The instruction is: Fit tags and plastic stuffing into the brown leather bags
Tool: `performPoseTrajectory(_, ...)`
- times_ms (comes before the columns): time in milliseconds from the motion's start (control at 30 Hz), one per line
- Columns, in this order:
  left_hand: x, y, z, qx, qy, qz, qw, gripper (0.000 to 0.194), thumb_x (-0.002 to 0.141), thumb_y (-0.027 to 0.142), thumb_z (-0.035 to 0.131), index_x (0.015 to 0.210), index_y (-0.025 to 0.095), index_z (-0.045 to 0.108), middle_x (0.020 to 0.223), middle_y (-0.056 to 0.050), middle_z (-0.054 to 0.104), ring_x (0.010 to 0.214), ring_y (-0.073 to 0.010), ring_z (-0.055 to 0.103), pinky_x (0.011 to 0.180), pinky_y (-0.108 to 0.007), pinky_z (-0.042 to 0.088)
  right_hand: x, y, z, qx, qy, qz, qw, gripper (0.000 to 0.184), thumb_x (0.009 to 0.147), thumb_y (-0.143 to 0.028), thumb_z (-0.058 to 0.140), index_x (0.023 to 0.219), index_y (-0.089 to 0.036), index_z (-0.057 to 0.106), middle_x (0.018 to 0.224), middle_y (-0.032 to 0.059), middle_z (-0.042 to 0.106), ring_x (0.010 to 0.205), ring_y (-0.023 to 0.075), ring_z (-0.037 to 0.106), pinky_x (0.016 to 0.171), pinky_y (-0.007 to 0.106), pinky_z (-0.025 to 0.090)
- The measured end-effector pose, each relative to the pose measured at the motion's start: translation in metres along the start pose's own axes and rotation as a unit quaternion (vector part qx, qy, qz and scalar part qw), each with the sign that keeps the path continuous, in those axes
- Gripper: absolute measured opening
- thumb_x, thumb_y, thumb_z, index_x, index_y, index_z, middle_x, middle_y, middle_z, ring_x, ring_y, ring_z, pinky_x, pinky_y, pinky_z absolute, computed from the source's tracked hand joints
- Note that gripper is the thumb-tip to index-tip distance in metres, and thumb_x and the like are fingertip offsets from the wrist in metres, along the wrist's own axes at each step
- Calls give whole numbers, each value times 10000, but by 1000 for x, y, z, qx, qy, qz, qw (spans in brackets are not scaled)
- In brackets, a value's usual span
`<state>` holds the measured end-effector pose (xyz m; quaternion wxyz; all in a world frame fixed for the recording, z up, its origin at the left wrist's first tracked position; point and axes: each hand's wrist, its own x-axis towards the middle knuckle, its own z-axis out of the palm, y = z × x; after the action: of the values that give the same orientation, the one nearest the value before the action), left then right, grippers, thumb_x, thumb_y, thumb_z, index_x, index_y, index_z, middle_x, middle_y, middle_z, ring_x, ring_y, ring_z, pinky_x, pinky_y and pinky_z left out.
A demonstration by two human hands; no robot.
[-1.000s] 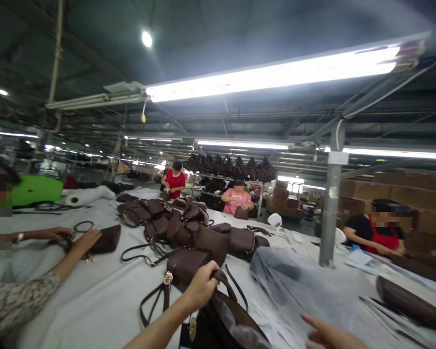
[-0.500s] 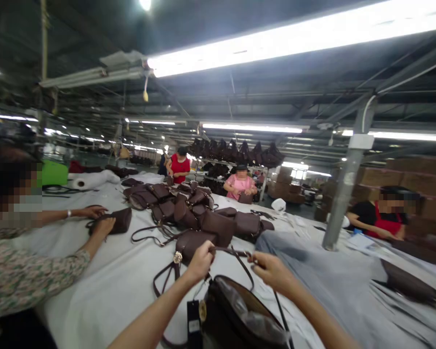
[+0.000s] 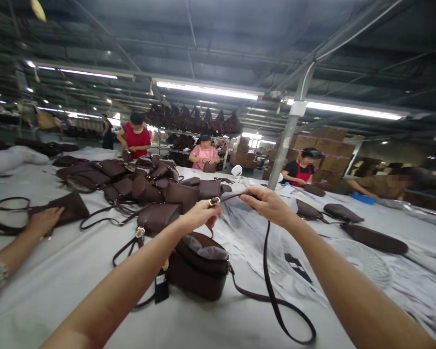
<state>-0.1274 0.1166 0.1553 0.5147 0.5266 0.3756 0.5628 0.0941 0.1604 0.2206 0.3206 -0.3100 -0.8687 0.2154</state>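
Observation:
A dark brown handbag (image 3: 198, 274) stands on the covered table just below my hands, its top unzipped and grey wrapping showing inside. Its long strap (image 3: 271, 271) loops down to the right of the bag and rises to my hands. My left hand (image 3: 199, 214) is closed on the strap at a gold buckle (image 3: 214, 201). Pinched in the fingers of my right hand (image 3: 267, 203) is the strap a little farther right, the piece between both hands pulled nearly straight. A black tag (image 3: 162, 289) hangs at the bag's left side.
Several brown handbags (image 3: 145, 186) lie heaped beyond my hands. At the left, a co-worker's hand (image 3: 45, 220) rests on another bag (image 3: 70, 209). A grey post (image 3: 285, 145) rises behind the table. More bag pieces (image 3: 376, 237) lie at right; people work on the far side.
My view has turned to the right. The bag sits more upright, and my left hand has come to the gold buckle on the strap. Both hands still hold the strap.

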Motion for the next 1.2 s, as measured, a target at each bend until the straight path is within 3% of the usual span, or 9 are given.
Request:
performPoseTrajectory(133, 3, 14, -46, -164, 123, 24, 979, 407, 970, 425, 391, 671, 171, 499, 683, -44, 637, 674, -181, 663, 702, -360, 548, -39, 16, 25, -68, -26, -14, 997, 301, 876, -411, 458, 935, -193, 658, 663, -2, 595, 593, 147, 516, 581, 260, 387)
performPoseTrajectory(267, -12, 25, -109, -368, 320, 49, 872, 513, 1004, 464, 165, 604, 200, 349, 614, -43, 584, 650, -178, 675, 638, -340, 570, -84, 34, 63, -106, -123, -41, 986, 311, 932, -325, 380, 1028, -200, 648, 803, 51, 689, 706, 191, 606, 659, 289, 430)
performPoseTrajectory(400, -29, 27, -136, -336, 339, 55, 877, 520, 1002, 467, 71, 608, 207, 289, 482, 60, 384, 344, -41, 429, 385, -128, 400, -92, 40, 69, -144, -159, -68, 974, 283, 955, -283, 385, 1061, -230, 642, 936, 61, 716, 825, 208, 645, 710, 290, 440)
performPoseTrajectory(500, -33, 29, -123, -307, 272, 28, 912, 481, 1008, 452, 219, 631, 189, 358, 489, 77, 366, 286, -9, 264, 296, -105, 223, -74, 26, 57, -244, -129, -69, 959, 253, 957, -272, 411, 1045, -243, 646, 947, 60, 711, 801, 193, 650, 666, 262, 424)
performPoseTrajectory(633, -32, 30, -76, -240, 143, -37, 959, 278, 948, 334, 507, 755, 136, 538, 555, 22, 513, 303, -24, 286, 295, -142, 161, -37, -19, 56, -402, -147, -76, 901, 241, 970, -285, 433, 930, -192, 651, 857, 88, 707, 730, 205, 656, 571, 257, 371)
performPoseTrajectory(733, -34, 26, -38, -78, 3, -61, 995, 254, 878, 363, 608, 830, 113, 604, 636, -29, 611, 341, -34, 316, 324, -164, 158, -10, -52, 70, -439, -134, -88, 884, 273, 987, -298, 404, 956, -172, 644, 865, 115, 715, 763, 241, 678, 563, 270, 362)
performPoseTrajectory(833, -39, 20, -19, 97, -80, -59, 990, 217, 737, 307, 732, 781, 122, 627, 602, 15, 594, 388, -41, 326, 366, -181, 188, 7, -67, 81, -441, -120, -80, 886, 249, 970, -223, 403, 997, -175, 646, 900, 126, 721, 784, 244, 688, 586, 268, 376)
performPoseTrajectory(1000, -43, 14, -42, 139, 36, -29, 989, 149, 624, 146, 753, 594, 127, 609, 487, 49, 517, 457, -81, 416, 430, -198, 278, 6, -41, 68, -415, -124, -48, 900, 302, 986, -352, 389, 978, -187, 642, 883, 115, 718, 812, 245, 677, 612, 271, 399)
performPoseTrajectory(1200, -40, 7, -71, -70, 151, 14, 986, 373, 935, 360, 480, 617, 165, 492, 836, -121, 717, 836, -204, 667, 728, -300, 513, -16, -11, 63, -343, -28, -31, 938, 369, 942, -158, 366, 1252, -189, 562, 1089, 120, 691, 883, 244, 671, 694, 302, 470)
